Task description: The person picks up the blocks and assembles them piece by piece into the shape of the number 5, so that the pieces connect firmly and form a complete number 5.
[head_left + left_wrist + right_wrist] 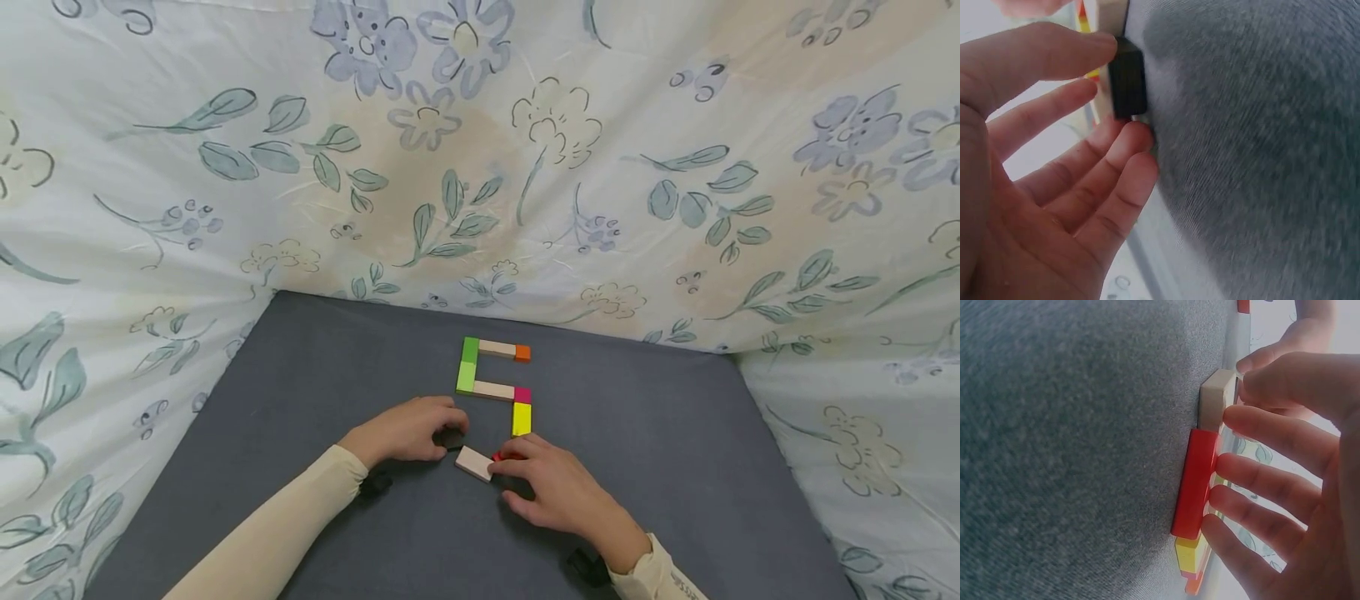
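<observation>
My left hand [412, 429] pinches a black block [1129, 84] low over the cloth, thumb at one end and fingertips at the other. Right beside that block lies a pale wooden block [474, 463], set at a slant. My right hand [555, 483] has its fingers loosely extended; the index fingertip touches the wooden block's right end. Its other fingertips rest along a red block [1194, 481], which the hand mostly covers in the head view. The red block sits between the wooden block and a yellow block [522, 419].
Beyond the hands, a magenta block [522, 396], a wooden block [493, 390], two green blocks, another wooden block [497, 348] and an orange block [522, 353] form an angular line. Dark grey cloth [675, 467] covers the surface; flowered fabric [480, 167] hangs behind and at both sides.
</observation>
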Action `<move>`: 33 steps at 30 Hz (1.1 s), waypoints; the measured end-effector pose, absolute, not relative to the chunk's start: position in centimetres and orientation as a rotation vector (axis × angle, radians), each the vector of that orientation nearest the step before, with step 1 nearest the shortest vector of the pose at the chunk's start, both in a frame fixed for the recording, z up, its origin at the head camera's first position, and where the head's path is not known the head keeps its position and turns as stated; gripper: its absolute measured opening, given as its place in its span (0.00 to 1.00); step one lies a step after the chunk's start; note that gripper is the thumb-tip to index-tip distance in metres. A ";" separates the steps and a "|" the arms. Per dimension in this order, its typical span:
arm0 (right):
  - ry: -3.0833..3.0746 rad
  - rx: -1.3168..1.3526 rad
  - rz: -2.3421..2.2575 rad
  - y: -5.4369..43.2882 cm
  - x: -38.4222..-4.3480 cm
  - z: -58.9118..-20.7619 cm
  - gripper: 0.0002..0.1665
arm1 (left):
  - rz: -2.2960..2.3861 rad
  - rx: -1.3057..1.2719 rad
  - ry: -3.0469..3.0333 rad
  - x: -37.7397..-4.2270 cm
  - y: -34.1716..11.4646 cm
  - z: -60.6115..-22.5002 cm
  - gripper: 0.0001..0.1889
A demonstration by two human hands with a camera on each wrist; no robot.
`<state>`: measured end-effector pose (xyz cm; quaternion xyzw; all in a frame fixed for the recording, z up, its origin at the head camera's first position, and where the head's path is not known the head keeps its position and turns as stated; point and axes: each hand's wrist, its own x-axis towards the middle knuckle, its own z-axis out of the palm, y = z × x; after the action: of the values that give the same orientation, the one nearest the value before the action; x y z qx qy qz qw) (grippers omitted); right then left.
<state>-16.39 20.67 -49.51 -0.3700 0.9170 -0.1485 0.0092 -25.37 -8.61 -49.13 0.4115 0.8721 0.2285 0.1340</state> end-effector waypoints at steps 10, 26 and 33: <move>2.858 -1.142 -0.446 20.4 -16.3 -49.6 0.19 | 0.761 1.021 2.613 -24.5 -15.1 -46.4 0.24; 2.863 -1.106 -0.478 20.6 -16.3 -49.3 0.18 | 0.745 0.934 2.571 -21.2 -21.2 -48.0 0.14; 2.850 -1.120 -0.488 20.6 -16.3 -49.3 0.18 | 0.745 0.946 2.608 -21.5 -20.6 -48.2 0.13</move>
<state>-16.33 20.57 -49.30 -0.3610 0.9189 -0.1574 0.0204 -21.51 -20.62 -48.17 0.3264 0.8997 0.2570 0.1340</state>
